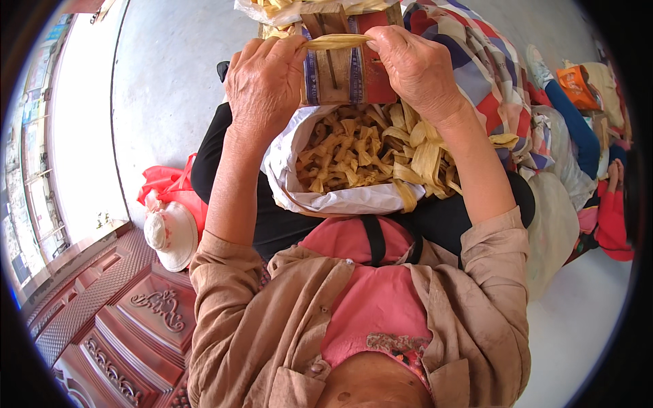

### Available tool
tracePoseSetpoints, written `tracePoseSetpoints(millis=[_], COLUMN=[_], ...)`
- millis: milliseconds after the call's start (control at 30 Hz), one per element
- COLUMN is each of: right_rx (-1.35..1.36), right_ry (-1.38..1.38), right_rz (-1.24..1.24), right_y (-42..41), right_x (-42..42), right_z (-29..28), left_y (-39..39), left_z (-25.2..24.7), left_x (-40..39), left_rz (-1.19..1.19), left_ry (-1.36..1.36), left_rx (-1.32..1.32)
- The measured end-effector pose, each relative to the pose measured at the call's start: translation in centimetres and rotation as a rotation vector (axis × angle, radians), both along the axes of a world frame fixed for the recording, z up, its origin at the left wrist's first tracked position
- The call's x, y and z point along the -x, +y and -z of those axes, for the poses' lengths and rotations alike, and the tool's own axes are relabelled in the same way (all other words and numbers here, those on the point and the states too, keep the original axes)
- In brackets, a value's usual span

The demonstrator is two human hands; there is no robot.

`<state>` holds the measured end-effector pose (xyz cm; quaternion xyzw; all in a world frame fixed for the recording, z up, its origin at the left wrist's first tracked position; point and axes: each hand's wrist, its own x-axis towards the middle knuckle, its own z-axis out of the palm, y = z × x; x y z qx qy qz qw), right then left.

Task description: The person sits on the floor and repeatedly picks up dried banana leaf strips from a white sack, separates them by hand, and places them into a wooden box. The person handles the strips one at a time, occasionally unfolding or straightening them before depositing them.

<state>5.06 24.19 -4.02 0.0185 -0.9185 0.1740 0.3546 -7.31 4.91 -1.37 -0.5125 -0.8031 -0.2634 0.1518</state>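
A strip of dried plant husk [337, 41] is stretched level between my two hands. My left hand [268, 76] pinches one end of it, and my right hand [416, 69] pinches the other. Just behind the strip stands a wooden block device [331, 76] with a slot down its middle and printed blue bands along its sides. Below it, between my knees, sits an open white sack [352, 201] filled with knotted husk pieces [352, 153]. Longer loose husk strips [426, 153] lie at the sack's right side, some over its rim.
More husk in a clear plastic bag [270, 13] lies beyond the block. Checked cloth [479, 61] spreads at the right. A white hat [171, 237] and a red bag [163, 178] lie at left, near a carved door [148, 311]. Another person's leg [574, 127] shows far right.
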Motion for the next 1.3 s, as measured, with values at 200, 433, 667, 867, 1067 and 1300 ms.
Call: tracePoseSetpoints(millis=[200, 433, 667, 867, 1067, 1300], right_rx=[0.091, -0.105, -0.209, 0.277, 1.217, 1.548], right_ry=[-0.216, -0.026, 0.102, -0.023, -0.656, -0.75], right_rz=[0.134, -0.133, -0.235, -0.256, -0.628, -0.595], right_y=[0.4, -3.9, -6.1, -5.0, -9.7, -9.3], right_x=[-3.6, -6.7, -7.0, -9.4, -12.5, -13.9], right_z=[2.0, -0.2, -2.9, -3.1, -3.3, -3.6], left_y=[-2.8, -6.1, -7.5, -9.2, -8.3, -7.1], left_z=[0.9, -0.9, -1.7, -2.6, -4.3, -3.9], left_x=[-1.8, -6.9, -9.6, -9.8, -11.1, -14.6], left_rz=[-0.024, -0.004, 0.288, 0.846, 0.648, 0.42], left_ry=[-0.132, -0.629, -1.878, -1.992, -1.266, -0.137], left_rx=[0.067, -0.142, -0.179, -0.752, -0.334, 0.143])
